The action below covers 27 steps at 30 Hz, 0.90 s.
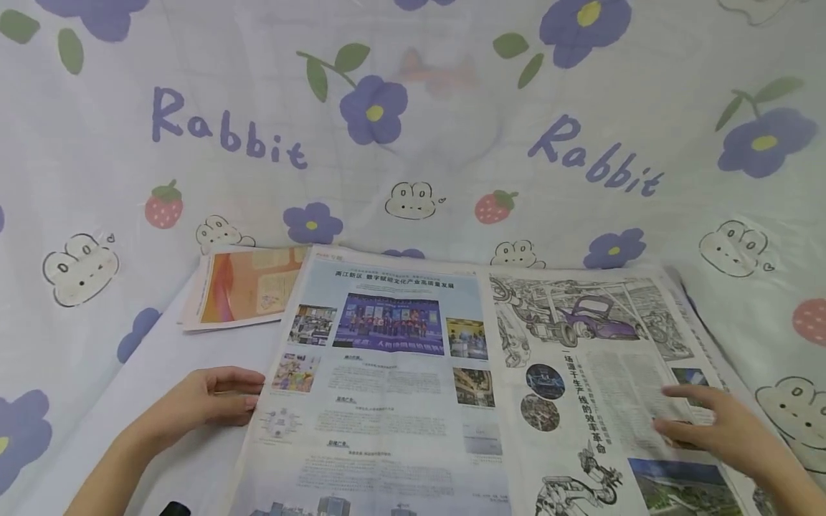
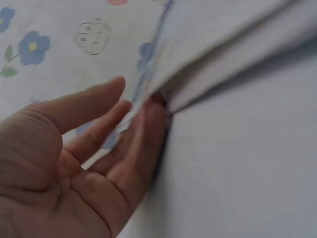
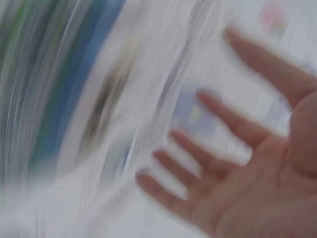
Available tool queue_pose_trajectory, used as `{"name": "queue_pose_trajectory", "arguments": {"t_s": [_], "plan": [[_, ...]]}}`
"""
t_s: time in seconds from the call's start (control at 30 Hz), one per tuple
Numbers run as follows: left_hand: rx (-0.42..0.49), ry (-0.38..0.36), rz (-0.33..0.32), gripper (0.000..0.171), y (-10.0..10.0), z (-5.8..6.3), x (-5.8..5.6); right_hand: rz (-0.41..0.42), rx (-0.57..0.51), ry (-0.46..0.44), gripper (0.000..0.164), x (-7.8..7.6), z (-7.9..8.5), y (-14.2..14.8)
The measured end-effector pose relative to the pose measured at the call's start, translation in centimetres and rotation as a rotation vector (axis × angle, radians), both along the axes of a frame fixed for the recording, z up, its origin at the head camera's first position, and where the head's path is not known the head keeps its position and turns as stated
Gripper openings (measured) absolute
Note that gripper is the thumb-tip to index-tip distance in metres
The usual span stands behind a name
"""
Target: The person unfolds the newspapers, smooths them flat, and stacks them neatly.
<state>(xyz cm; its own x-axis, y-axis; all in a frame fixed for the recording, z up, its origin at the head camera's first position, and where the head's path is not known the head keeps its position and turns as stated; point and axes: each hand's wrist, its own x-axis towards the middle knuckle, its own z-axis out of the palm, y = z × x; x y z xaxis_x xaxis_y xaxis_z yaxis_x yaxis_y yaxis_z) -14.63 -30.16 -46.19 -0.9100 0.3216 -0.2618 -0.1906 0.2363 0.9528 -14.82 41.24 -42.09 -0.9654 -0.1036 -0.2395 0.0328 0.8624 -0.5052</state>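
Note:
An unfolded newspaper [image 1: 381, 380] lies spread across the white table, its two pages full of Chinese print, photos and drawings. At its left edge is my left hand [image 1: 200, 403], the fingertips right at the paper's side. In the left wrist view the fingers of that hand [image 2: 106, 163] reach to the paper's edge [image 2: 198, 69], while the thumb stands apart from them. Over the right page my right hand [image 1: 725, 430] has its fingers spread. The right wrist view shows this hand [image 3: 233, 183] with fingers extended and nothing in them, beside blurred newsprint [image 3: 84, 94].
A folded paper with an orange print [image 1: 248, 287] lies at the back left, partly under the newspaper. Behind the table hangs a curtain [image 1: 445, 143] with rabbits, flowers and strawberries. A small black object [image 1: 174, 509] shows at the bottom edge, left of the newspaper.

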Motion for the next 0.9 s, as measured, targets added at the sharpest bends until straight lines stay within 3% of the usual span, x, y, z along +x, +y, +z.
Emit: {"name": "queue_pose_trajectory", "arguments": {"t_s": [0.1,0.2,0.33,0.5,0.6,0.73,0.9], "plan": [[-0.03,0.017,0.053,0.055,-0.4,0.8,0.1,0.226,-0.153,0.048,0.076,-0.2,-0.1,-6.4],[-0.019,0.007,0.09,0.056,-0.7,1.0,0.0,0.342,-0.169,0.057,0.086,-0.8,-0.8,-10.5],[0.045,-0.012,0.099,0.055,-0.9,0.8,-0.2,0.366,-0.149,0.061,0.096,-1.9,-1.5,-13.1],[0.132,-0.04,0.116,0.056,-1.5,0.3,-0.3,0.358,-0.094,0.035,0.099,-2.4,-1.9,-13.8],[0.094,-0.022,0.188,0.059,-2.1,0.4,-0.2,0.354,-0.082,0.031,0.099,-2.5,-1.9,-13.8],[0.003,0.064,0.334,0.056,-3.1,1.2,-0.2,0.348,-0.084,0.026,0.099,-2.4,-2.0,-13.7],[0.015,0.149,0.491,0.044,-5.2,1.8,-0.8,0.34,-0.092,0.033,0.098,-2.4,-2.2,-13.7]]}}
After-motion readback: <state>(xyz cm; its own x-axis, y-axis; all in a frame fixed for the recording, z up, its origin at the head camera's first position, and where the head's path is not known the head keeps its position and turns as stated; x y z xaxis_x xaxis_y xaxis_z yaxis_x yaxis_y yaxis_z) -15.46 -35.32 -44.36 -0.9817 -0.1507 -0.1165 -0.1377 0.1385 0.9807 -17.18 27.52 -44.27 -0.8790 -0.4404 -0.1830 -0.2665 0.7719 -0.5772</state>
